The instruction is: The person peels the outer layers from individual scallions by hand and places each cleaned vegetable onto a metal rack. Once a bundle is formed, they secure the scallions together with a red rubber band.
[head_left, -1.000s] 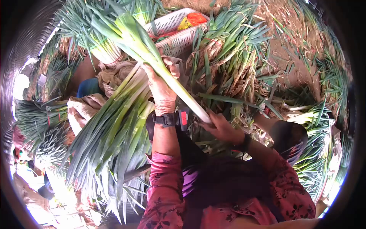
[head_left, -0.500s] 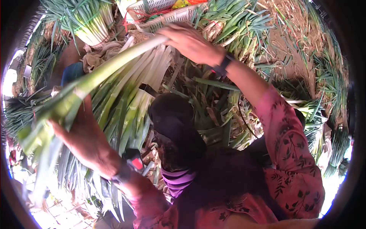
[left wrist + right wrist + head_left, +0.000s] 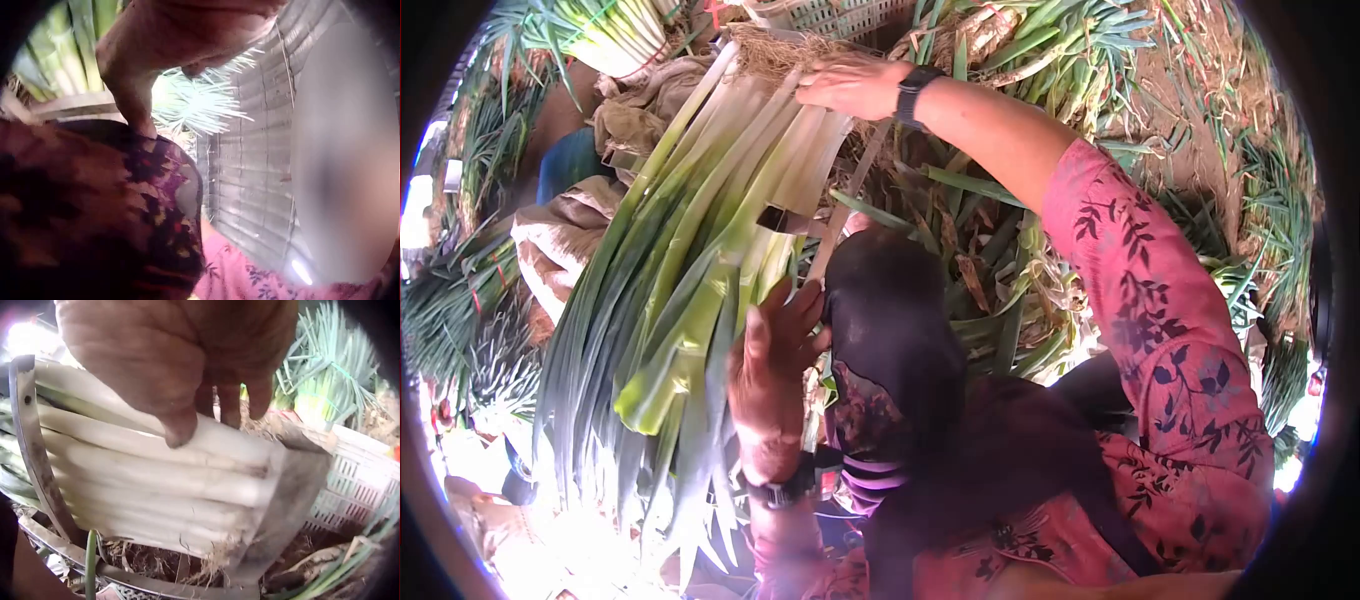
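Observation:
A pile of leeks (image 3: pixel 670 260) lies with its leaves toward the lower left and its white root ends at the top. My right hand (image 3: pixel 855 85) is over the white ends. In the right wrist view its thumb (image 3: pixel 181 428) lies on the near side of the top leek (image 3: pixel 231 440), with the other fingers behind. A flat metal plate (image 3: pixel 287 494) stands at the root ends, and a curved metal bar (image 3: pixel 39 450) crosses the stalks. Holding nothing, my left hand (image 3: pixel 775 370) is beside the leaves, its fingers loosely spread near the dark-covered knee (image 3: pixel 890 300).
A white slatted crate (image 3: pixel 840 18) stands behind the pile. Tied leek bunches (image 3: pixel 605 35) are at the far left, near beige sacking (image 3: pixel 565 235) and a blue object (image 3: pixel 570 165). Loose leeks and dry trimmings (image 3: pixel 1000 260) cover the ground to the right.
The single leek held up in both hands has swung down to the left onto the pile. My left hand has let go of its leaves and come back toward the knee.

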{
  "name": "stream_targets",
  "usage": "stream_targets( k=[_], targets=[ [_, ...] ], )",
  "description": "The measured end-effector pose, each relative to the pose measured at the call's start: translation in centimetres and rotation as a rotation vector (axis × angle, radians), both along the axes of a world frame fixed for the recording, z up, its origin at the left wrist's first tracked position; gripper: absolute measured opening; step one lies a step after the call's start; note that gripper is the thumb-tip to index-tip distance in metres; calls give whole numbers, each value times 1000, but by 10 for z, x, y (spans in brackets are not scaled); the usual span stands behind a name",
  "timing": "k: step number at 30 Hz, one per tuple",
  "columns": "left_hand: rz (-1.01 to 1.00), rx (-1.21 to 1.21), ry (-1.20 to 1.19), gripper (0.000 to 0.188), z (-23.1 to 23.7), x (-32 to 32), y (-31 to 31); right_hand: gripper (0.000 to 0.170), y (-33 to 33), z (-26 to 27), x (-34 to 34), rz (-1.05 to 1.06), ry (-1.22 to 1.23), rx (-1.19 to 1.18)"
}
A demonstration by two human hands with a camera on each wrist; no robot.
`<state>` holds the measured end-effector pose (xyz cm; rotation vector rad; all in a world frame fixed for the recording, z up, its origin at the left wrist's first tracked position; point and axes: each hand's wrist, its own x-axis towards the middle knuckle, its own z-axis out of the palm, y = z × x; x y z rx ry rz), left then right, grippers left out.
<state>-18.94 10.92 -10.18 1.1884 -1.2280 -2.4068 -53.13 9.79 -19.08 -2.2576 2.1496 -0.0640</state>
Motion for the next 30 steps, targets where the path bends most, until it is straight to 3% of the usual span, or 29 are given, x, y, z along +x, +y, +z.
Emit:
stream_targets(
  k=[1, 2, 3, 4, 5, 7, 10, 13, 15, 16, 21, 22, 25, 26, 29, 30],
  targets=[
    [-4, 3, -9, 63, 7, 6, 0, 29, -3, -4, 1, 23, 108, 12],
    [-34, -418, -111, 57, 15, 15, -4, 23, -4, -20, -5, 122, 22, -207],
    [-66, -843, -207, 50, 24, 17, -6, 22, -14, 5, 6, 52, 36, 107],
    [-83, -1336, -369, 39, 36, 12, -4, 23, -18, 0, 4, 43, -18, 119],
    [-186, -1636, -388, 43, 37, 13, -14, 23, -21, -3, 1, 35, -72, 129],
    [-490, -1870, -730, 60, 37, 16, -27, 26, -25, -1, -3, 15, -96, 157],
    [-699, -1973, -906, 76, 25, 18, -39, 43, -45, -10, -11, -28, -95, 282],
    [-791, -1888, -966, 82, 26, 20, -53, 53, -30, 41, 3, -102, -106, 354],
    [-817, -1860, -919, 83, 32, 24, -61, 60, -33, 53, 6, -34, 28, 465],
    [-836, -1814, -875, 84, 36, 25, -62, 58, -50, 19, -14, 167, 85, 418],
    [-919, -1776, -644, 81, 29, 25, -68, 54, -22, 13, -3, -31, -65, 439],
    [-958, -1753, -530, 83, 32, 25, -71, 52, -19, 0, -3, -15, -67, 349],
    [-1099, -1760, -533, 86, 38, 24, -79, 49, -10, -21, -5, 13, -63, 150],
    [-1173, -1759, -516, 96, 40, 23, -84, 49, -7, -25, -5, 24, -63, 49],
    [-1271, -1756, -425, 106, 38, 25, -95, 47, -17, -45, -12, 18, -77, 50],
    [-1330, -1730, -460, 114, 36, 27, -98, 54, -18, -48, -12, 15, -103, 40]
  ],
)
